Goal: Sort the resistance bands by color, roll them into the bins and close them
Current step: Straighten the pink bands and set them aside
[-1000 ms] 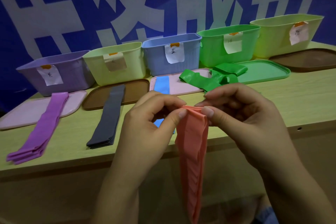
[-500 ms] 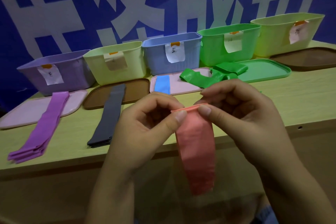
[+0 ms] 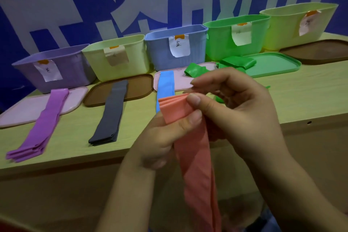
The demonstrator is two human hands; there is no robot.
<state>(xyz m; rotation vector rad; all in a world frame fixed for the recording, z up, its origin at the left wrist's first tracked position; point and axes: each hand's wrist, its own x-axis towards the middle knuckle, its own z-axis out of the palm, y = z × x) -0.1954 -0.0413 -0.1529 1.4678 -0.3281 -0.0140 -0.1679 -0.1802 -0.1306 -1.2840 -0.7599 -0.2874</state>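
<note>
dim bluish light, soft focus, wide-angle bending at edges

Pale wood table (image 3: 293, 100) — five open bins (image 3: 177, 49) in a row, lids (image 3: 273, 64) and flat bands (image 3: 111, 117) before them.

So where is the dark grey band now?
In the head view, left of centre, the dark grey band lies flat on the table, its far end on the brown lid, between the purple band and blue band.

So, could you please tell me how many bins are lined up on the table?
5, in a row along the back wall: purple bin far left, pale yellow-green bin, blue bin, green bin, and another pale yellow-green bin far right. None appears hidden.
</note>
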